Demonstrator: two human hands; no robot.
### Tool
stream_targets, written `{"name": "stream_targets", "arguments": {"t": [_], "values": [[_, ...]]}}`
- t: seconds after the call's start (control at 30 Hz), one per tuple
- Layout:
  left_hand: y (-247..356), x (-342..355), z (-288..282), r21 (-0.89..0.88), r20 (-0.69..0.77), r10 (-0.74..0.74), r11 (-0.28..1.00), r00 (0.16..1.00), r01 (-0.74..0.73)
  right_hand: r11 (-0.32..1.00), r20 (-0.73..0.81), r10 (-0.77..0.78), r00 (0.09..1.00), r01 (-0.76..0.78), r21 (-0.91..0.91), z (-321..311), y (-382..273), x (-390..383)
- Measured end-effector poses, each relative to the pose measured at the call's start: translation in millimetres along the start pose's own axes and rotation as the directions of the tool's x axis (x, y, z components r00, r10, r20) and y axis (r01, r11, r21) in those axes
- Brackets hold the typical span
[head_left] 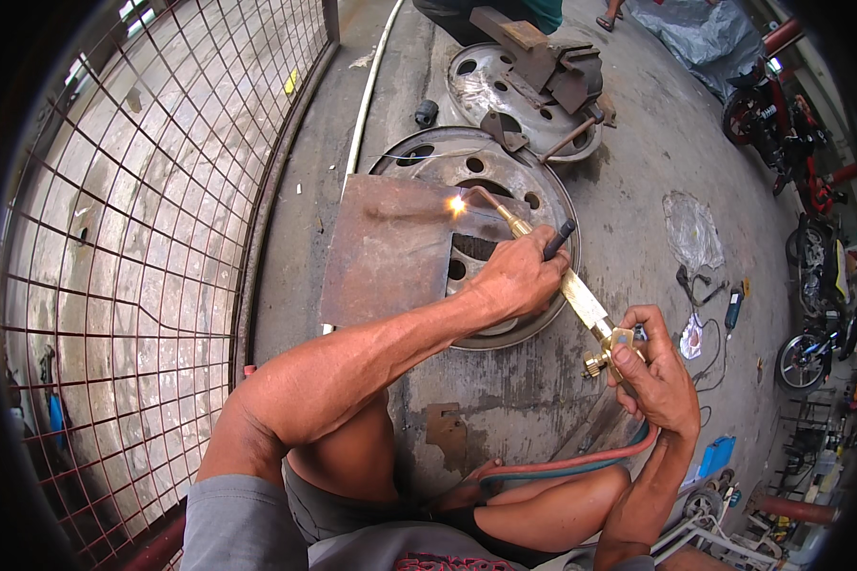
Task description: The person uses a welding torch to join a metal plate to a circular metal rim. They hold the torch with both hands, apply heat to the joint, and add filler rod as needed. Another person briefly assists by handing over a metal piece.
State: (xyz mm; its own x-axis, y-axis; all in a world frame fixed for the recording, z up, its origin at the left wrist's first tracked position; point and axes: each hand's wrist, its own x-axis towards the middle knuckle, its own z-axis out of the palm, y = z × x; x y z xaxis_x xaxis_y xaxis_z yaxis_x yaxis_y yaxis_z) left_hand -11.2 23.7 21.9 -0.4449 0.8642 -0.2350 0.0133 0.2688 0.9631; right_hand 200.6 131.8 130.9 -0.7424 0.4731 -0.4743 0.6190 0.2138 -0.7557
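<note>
A brass gas torch (586,303) slants across the middle, its bent copper tip toward the upper left. My left hand (519,271) is closed round the torch's front part, and a short black rod (560,240) sticks up from the same hand. My right hand (652,371) grips the valve end, fingers about the brass knobs. A bright glow at the tip lights a spot on a flat rusty steel plate (386,257). The plate rests on a steel wheel rim (567,205), and a rectangular gap shows at the plate's right side.
Behind stands a second wheel rim (467,90) with a bench vise (567,76) on it. Red and green hoses (562,466) pass by my legs. Wire mesh (143,285) bounds the left. Motorcycles (809,257), a power cord (700,285) and plastic sheeting (690,228) lie right.
</note>
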Motion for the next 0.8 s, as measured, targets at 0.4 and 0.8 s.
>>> {"name": "stream_targets", "arguments": {"t": [0.4, 0.8], "values": [[-2.2, 1.7, 1.0, 0.032, -0.035, 0.040, 0.999, 0.999, -0.039, 1.000, -0.001, -0.017, 1.000, 0.017, 0.022, 0.4, 2.2, 1.0], [5.9, -2.6, -1.8, -0.024, -0.015, 0.006, 1.000, 1.000, -0.006, 1.000, -0.009, -0.005, 1.000, 0.005, 0.003, 1.5, 0.7, 1.7]]}}
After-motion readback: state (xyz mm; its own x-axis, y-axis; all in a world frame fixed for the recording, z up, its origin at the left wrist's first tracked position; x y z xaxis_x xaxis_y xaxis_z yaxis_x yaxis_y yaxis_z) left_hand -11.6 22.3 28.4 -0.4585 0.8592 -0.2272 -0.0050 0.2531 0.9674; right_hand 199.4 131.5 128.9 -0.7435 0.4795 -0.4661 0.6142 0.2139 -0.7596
